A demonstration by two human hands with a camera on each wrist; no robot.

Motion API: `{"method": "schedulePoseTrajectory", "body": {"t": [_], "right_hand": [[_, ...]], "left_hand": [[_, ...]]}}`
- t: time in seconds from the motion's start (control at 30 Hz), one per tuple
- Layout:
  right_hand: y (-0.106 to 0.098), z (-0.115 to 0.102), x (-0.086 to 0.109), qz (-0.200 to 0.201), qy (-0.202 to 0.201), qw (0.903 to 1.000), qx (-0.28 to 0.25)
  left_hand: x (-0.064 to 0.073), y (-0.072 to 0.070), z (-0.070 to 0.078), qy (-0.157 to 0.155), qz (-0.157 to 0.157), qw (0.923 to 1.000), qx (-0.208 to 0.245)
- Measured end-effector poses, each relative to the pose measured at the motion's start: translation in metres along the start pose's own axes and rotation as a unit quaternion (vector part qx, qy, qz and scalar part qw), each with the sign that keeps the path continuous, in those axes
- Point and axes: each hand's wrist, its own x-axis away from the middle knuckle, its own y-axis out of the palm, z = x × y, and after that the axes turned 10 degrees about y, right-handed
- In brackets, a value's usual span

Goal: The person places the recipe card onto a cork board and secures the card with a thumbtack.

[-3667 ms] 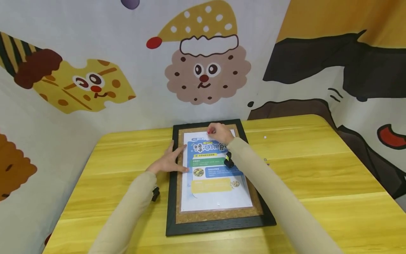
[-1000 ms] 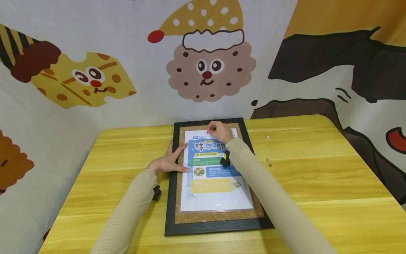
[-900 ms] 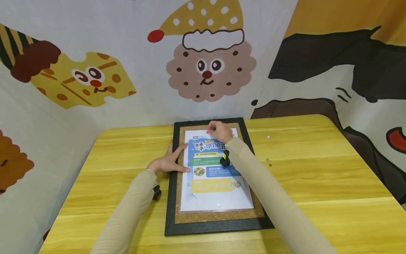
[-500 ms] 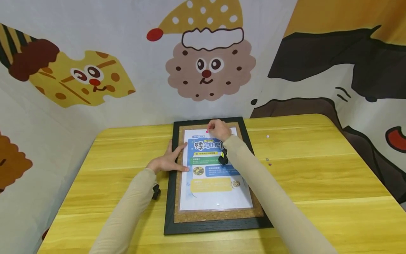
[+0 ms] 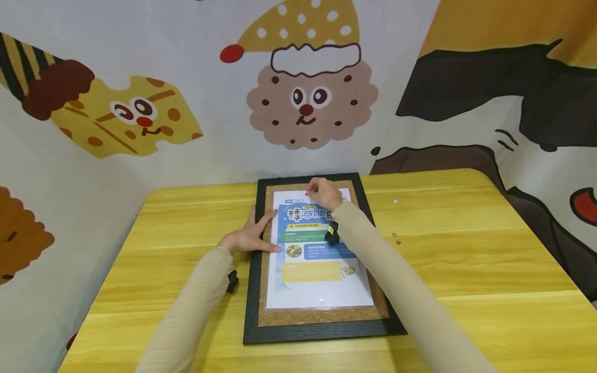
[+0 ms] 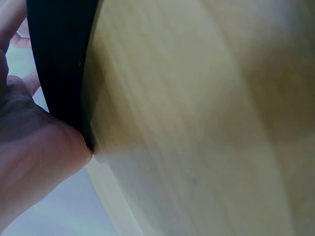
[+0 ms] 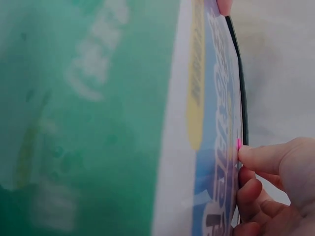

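A printed poster point(image 5: 322, 295) in a clear sleeve lies on a cork board point(image 5: 308, 317) with a black frame point(image 5: 326, 330). At the poster's top edge my right hand point(image 5: 326, 194) pinches a small pink push pin point(image 7: 239, 143), mostly hidden by thumb and curled fingers. In the right wrist view, the pin is against the sheet, and whether its point is in the cork is hidden. My left hand point(image 5: 249, 238) spreads over the frame's left side, its fingertips resting on the poster's left edge. The left wrist view shows the palm's edge against the black frame.
On the yellow wood-grain table point(image 5: 466, 248), right of the board, lie a small white object point(image 5: 395, 201) and two other tiny pieces point(image 5: 398, 242). A cartoon-printed cloth point(image 5: 219, 129) hangs close behind the table's back edge. A small clear dot point(image 5: 321, 301) shows at the poster's bottom.
The head view has shifted slightly. Both hands stay at the same places on the board, the right one still at the pink pin on the top edge.
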Motion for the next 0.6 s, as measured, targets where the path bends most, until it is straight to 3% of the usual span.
{"method": "schedulePoseTrajectory", "body": {"t": [0.6], "right_hand": [[-0.010,0.010,0.016,-0.006,-0.057,0.9975,-0.040]], "left_hand": [[0.002,0.001,0.002,0.002,0.003,1.0000,0.002]]}}
